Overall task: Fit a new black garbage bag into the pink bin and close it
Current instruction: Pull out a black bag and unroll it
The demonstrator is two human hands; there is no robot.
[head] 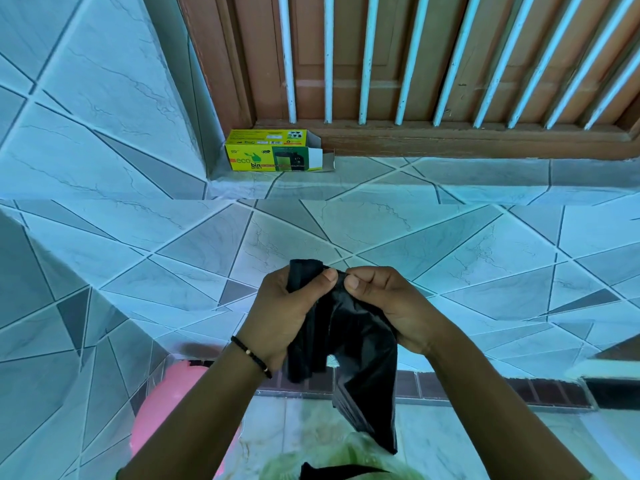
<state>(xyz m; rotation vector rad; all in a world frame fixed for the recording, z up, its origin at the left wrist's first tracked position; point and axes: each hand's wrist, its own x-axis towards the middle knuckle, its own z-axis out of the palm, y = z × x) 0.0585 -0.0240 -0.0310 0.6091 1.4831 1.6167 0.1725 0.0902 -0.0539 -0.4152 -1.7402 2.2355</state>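
A folded black garbage bag (360,348) hangs between my two hands in front of the tiled wall. My left hand (291,310) grips its upper left part, thumb pressed on the top edge. My right hand (384,299) pinches the same top edge just beside it, fingers curled. The bag's loose lower end dangles down toward the floor. The pink bin (162,414) stands low at the left, mostly hidden behind my left forearm; I cannot tell whether its lid is open.
A yellow-green box of bin bags (270,152), one end flap open, sits on the tiled ledge (450,178) below a brown wooden window frame with white bars (363,64). A pale green bag (346,459) lies at the bottom edge. Marble floor tiles lie below.
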